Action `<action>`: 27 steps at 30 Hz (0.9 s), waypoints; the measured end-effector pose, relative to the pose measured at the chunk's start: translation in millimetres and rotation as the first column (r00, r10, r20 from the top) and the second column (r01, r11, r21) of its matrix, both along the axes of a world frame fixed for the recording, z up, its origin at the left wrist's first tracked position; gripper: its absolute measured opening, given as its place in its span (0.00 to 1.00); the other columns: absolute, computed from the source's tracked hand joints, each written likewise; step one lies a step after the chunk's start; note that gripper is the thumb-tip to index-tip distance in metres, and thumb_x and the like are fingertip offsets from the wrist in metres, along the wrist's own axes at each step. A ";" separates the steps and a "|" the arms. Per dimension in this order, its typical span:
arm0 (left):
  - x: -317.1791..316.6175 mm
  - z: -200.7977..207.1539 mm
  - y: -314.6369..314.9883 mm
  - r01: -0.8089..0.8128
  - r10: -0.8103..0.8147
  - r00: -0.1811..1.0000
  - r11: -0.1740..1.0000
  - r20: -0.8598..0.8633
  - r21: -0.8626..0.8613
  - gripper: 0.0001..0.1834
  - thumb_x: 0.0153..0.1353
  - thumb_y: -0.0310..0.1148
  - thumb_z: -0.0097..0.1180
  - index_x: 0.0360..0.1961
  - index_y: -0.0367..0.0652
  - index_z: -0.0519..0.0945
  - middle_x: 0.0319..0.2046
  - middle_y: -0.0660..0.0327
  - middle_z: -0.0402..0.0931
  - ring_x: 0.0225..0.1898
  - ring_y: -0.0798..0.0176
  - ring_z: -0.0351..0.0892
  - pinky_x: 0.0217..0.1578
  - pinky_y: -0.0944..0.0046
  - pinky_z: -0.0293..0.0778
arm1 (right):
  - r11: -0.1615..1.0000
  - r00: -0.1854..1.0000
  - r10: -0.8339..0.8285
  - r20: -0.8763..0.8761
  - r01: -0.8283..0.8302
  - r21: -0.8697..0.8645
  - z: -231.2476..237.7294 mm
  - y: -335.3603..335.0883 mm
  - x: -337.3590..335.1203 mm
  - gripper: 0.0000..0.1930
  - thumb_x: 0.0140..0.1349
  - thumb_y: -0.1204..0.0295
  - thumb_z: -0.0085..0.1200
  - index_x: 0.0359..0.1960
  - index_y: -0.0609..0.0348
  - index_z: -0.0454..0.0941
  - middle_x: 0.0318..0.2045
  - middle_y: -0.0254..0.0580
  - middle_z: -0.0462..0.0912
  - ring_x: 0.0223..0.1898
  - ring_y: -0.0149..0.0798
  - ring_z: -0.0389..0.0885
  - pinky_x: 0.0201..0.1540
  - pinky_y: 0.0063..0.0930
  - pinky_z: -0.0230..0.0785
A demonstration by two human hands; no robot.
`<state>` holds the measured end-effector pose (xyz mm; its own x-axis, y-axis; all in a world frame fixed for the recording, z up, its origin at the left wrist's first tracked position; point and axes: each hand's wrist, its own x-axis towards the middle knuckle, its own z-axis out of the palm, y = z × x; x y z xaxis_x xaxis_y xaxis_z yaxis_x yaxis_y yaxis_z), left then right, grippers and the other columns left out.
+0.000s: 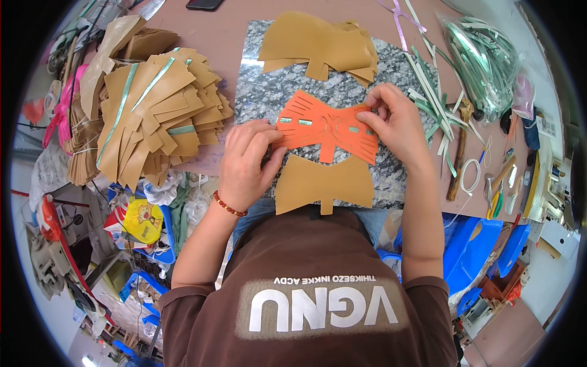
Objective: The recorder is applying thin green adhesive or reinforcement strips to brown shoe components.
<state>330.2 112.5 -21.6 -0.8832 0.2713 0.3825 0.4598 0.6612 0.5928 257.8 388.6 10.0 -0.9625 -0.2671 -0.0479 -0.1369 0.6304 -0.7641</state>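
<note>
I have the orange cut-out piece [327,129] at the centre of the granite slab [263,92], pinched by both hands: left hand [247,162] at its 9 o'clock edge, right hand [394,119] at 3 o'clock. I'd judge it best kept flat and taut while my right fingertips work the slits.

Over on the left we've got a big fanned stack of tan cut pieces [160,116], some carrying pale green strips, and a smaller tan pile [321,49] sits at the far edge of the speckled granite slab [263,95], with one more tan piece [323,183] at its near edge. To the right we see a tangle of green strips [483,58], a wooden-handled hammer [458,150] lying on the counter [232,27], a coil of white cord [469,176] just beside it and small hand tools [502,189] near the edge. Up top there's a dark phone [203,4].
</note>
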 end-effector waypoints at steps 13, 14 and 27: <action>-30.0 23.6 13.7 -0.063 0.078 0.968 0.996 0.240 -0.066 0.27 0.48 0.31 0.71 0.50 0.39 0.76 0.42 0.52 0.78 0.46 0.47 0.76 0.47 0.53 0.73 | 0.474 0.728 -0.685 -0.017 0.428 -0.770 6.1 145.9 71.3 0.03 0.68 0.77 0.55 0.38 0.55 0.74 0.35 0.33 0.79 0.29 0.25 0.73 0.34 0.19 0.68; -33.9 26.1 14.8 -0.044 0.079 0.929 0.993 0.362 -0.105 0.26 0.48 0.31 0.71 0.49 0.40 0.76 0.40 0.52 0.77 0.46 0.48 0.76 0.46 0.53 0.73 | 0.426 0.663 -0.747 -0.041 0.431 -0.795 4.4 170.2 76.8 0.03 0.68 0.77 0.56 0.37 0.56 0.74 0.35 0.34 0.79 0.29 0.25 0.74 0.33 0.19 0.68; -23.4 38.6 22.6 -0.186 -0.102 0.894 0.802 0.437 0.567 0.07 0.59 0.21 0.64 0.34 0.38 0.77 0.34 0.66 0.77 0.35 0.73 0.74 0.37 0.72 0.71 | 0.623 0.481 -0.722 -0.497 0.765 -0.164 5.5 161.7 74.6 0.11 0.62 0.75 0.63 0.44 0.63 0.78 0.40 0.39 0.80 0.32 0.30 0.76 0.37 0.24 0.71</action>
<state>306.8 135.1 17.0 -0.9960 0.0827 0.0349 0.0459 0.1347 0.9898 332.4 550.3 15.4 -0.6881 0.5432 0.4810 0.0899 0.7217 -0.6864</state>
